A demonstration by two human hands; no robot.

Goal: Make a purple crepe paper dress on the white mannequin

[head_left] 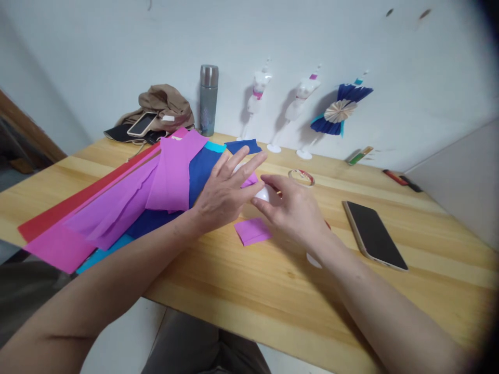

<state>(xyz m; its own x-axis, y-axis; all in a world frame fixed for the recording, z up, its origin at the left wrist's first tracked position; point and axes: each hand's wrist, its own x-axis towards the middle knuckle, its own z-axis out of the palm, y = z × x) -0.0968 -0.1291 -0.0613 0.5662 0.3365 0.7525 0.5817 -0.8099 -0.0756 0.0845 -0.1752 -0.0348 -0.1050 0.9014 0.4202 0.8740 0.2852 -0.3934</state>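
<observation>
My left hand (226, 192) lies over the middle of the wooden table (273, 291) with its fingers stretched out and spread, touching a small white object (263, 194) and a purple paper scrap (250, 180). My right hand (290, 210) curls its fingers around that white object from the right; most of the object is hidden. A small purple paper piece (252, 230) lies on the table just below both hands. A white round base (313, 259) peeks out under my right wrist.
Long sheets of purple (171, 171), red (78, 200) and blue paper (200, 174) fan out at left. A phone (374, 235) lies at right, a tape roll (302, 176) behind my hands. A flask (208, 99), a bag with a phone, and three white figurines (300, 101) stand by the wall.
</observation>
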